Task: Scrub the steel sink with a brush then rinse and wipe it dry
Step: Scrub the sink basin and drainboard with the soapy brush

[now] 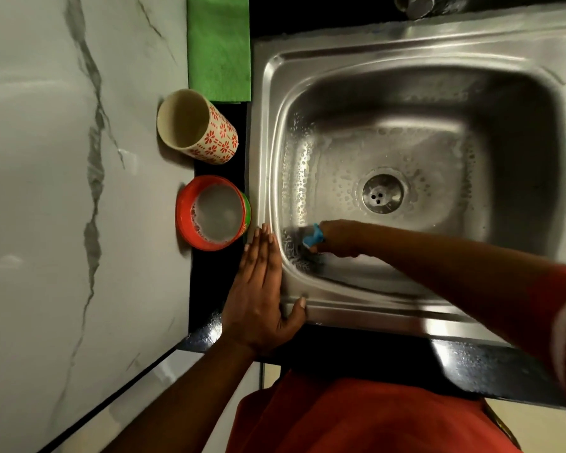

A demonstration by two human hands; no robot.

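Observation:
The steel sink (356, 70) fills the right of the head view, its basin wet and foamy around the drain (382, 193). My right hand (339, 238) reaches into the basin and grips a blue-handled brush (312, 237), whose dark bristles press against the lower left wall of the basin. My left hand (258, 289) lies flat on the sink's left rim, fingers straight, thumb hooked over the near corner.
A red bowl (185, 220) of soapy water and a cream cup (221, 138) with red flowers stand on the black counter left of the sink. A green cloth (219, 47) lies behind them. The tap base (414, 3) is at the top. A marble wall runs along the left.

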